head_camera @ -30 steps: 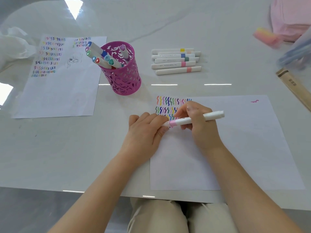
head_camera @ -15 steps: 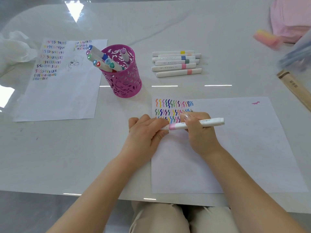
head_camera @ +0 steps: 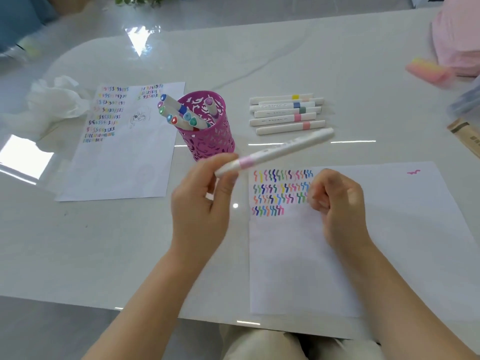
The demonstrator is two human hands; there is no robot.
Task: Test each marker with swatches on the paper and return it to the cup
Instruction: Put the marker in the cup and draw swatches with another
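The left hand (head_camera: 197, 203) pinched the pink-banded marker (head_camera: 275, 152) by its near end between thumb and fingers (head_camera: 219, 162). It was held clear of the bench, slanting toward the far right edge, just beside the magenta cup (head_camera: 210, 141) near the bench's middle. That hold looked suited to dropping it in with the tested ones.

The right hand (head_camera: 337, 203) rested on the paper (head_camera: 389, 229) by the near edge. Its fingers (head_camera: 319, 201) were curled to the palm with nothing visible in them, probably steadying the sheet beside the swatches (head_camera: 280, 193).

A row of loose markers (head_camera: 285, 113) lay beyond the paper, likely awaiting testing.
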